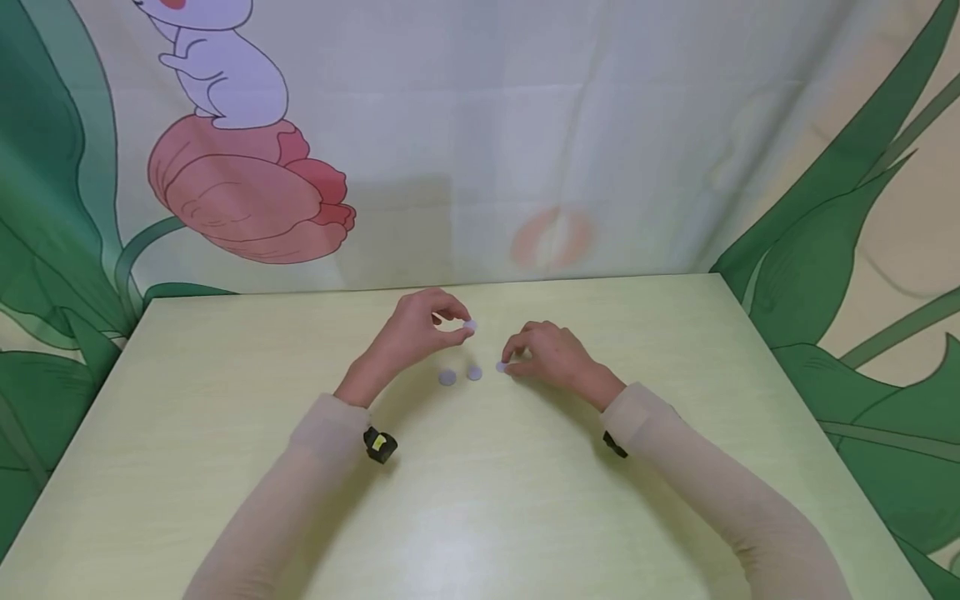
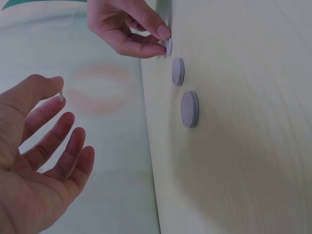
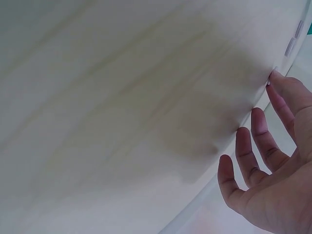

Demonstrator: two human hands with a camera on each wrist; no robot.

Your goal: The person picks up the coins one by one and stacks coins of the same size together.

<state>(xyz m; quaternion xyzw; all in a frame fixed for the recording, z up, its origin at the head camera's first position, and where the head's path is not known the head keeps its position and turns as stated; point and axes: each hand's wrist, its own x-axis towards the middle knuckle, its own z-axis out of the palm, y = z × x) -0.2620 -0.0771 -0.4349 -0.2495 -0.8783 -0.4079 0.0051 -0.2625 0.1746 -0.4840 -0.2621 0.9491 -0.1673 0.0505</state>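
Note:
My left hand (image 1: 420, 327) is raised over the table and pinches a small pale round disc (image 1: 470, 326) between thumb and index finger. In the left wrist view that disc (image 2: 61, 95) appears edge-on, and the other fingers are spread loosely. To the right, my right hand (image 1: 553, 357) is low at the tabletop, pinching another pale disc (image 1: 501, 367) by thumb and index fingertips. Two more discs lie flat between and below the hands: a larger one (image 1: 447, 377) on the left and a slightly smaller one (image 1: 474, 373) beside it.
The pale wooden table (image 1: 480, 500) stretches to a curtain (image 1: 480, 150) printed with a cartoon animal on a flower. Green leaf prints (image 1: 817, 275) hang beyond its right edge. Black wrist devices (image 1: 380, 445) sit at both sleeves.

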